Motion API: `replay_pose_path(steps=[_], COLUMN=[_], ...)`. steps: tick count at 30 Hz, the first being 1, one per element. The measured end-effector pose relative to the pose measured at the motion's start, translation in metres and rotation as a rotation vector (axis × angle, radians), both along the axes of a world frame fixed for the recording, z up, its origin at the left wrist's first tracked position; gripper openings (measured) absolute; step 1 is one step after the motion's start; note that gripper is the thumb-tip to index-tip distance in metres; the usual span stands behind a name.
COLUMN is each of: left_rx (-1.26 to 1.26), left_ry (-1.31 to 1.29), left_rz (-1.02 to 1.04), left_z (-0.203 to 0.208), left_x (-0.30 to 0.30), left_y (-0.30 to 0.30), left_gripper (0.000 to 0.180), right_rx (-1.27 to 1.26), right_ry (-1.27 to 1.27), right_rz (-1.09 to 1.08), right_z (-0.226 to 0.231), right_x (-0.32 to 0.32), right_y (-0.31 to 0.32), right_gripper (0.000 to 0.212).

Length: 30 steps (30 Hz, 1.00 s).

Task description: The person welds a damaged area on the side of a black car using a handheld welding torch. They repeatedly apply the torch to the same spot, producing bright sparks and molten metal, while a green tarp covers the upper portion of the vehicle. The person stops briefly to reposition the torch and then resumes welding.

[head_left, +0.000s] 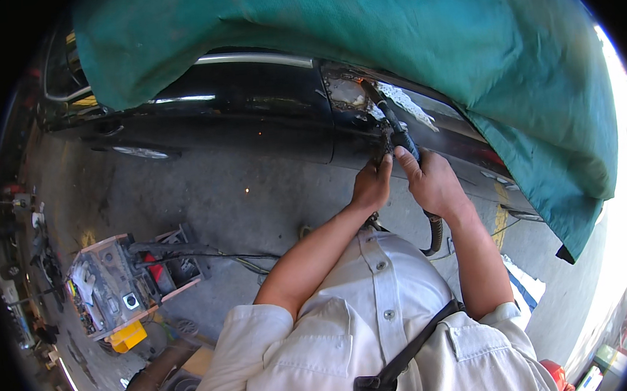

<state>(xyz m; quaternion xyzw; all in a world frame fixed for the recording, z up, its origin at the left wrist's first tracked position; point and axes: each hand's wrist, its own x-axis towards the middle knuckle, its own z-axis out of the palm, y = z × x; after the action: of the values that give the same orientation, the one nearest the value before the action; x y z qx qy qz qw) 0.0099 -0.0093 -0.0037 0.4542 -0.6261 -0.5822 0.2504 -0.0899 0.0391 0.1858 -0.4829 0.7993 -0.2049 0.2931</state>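
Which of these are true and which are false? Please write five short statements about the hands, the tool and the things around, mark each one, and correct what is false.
1. The right hand grips a black tool. True.
2. The left hand hangs down, far from the right hand. False: it is raised close beside the right hand.
3. An orange glow shows near the far end of the black tool. True.
4. The large sheet across the top of the picture is red. False: it is green.
5. The yellow container is to the person's right. False: it is to the person's left.
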Motion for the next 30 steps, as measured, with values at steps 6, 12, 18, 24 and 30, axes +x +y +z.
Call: replay_pose_path(steps=[6, 12, 18, 24, 30], left_rx=[0.040, 0.057, 0.037, 0.059, 0.062], left_ry=[-0.003, -0.019, 0.013, 0.005, 0.040], left_rz=[-0.028, -0.018, -0.017, -0.023, -0.043], left_z=[0.003, 0.010, 0.008, 0.007, 0.008], left_x=[0.001, 0.003, 0.003, 0.002, 0.004], left_y=[-0.002, -0.002, -0.002, -0.002, -0.003], left_gripper=[0.064, 0.069, 0.067, 0.065, 0.063], right_rx=[0.017, 0.020, 0.017, -0.034, 0.021], right_ry=[0.001, 0.021, 0.038, 0.047, 0.037], right_rz=[0.006, 0.014, 0.014, 0.033, 0.030], right_z=[0.001, 0.006, 0.008, 0.005, 0.005], right_x=[0.002, 0.004, 0.006, 0.007, 0.006], right_y=[-0.004, -0.008, -0.011, -0.013, -0.014], right_gripper=[0.066, 0.067, 0.068, 0.071, 0.069])
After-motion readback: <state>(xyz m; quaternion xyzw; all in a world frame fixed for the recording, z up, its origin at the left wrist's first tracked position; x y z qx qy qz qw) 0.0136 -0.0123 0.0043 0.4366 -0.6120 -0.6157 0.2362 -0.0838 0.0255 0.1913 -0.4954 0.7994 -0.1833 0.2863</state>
